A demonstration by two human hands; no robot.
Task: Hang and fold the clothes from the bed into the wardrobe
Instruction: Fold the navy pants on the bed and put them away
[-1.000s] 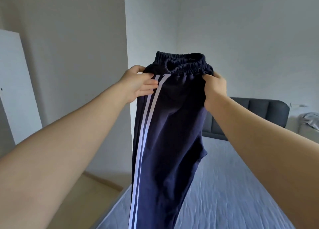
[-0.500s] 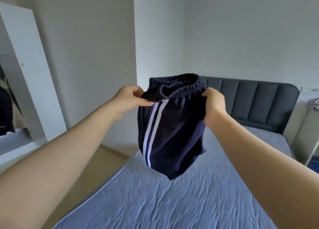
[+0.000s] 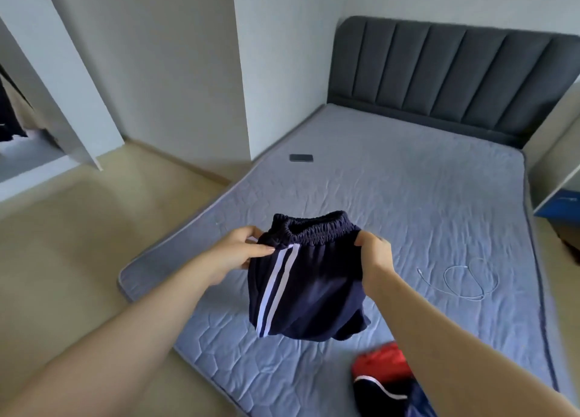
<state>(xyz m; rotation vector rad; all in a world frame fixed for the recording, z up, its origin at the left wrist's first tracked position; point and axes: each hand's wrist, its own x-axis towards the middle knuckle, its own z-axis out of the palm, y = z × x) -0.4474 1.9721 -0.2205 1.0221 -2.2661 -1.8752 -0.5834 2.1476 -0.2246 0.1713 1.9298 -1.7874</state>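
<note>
We hold the navy track pants (image 3: pixel 309 284) bunched up above the near half of the bed (image 3: pixel 408 197), mid-view. Our left hand (image 3: pixel 241 253) pinches the elastic waistband at the garment's nine o'clock, thumb and fingers clamped on the cloth beside two white stripes. Our right hand (image 3: pixel 373 253) grips the waistband at three o'clock, fingers curled round the fabric. The legs hang gathered below (we cannot tell whether the lowest fold touches the mattress). A red and navy garment heap (image 3: pixel 383 376) lies at five o'clock of the pants, a white cable (image 3: pixel 464 278) at three and a dark phone (image 3: pixel 301 158) at twelve. The wardrobe (image 3: pixel 56 80) stands at ten o'clock.
</note>
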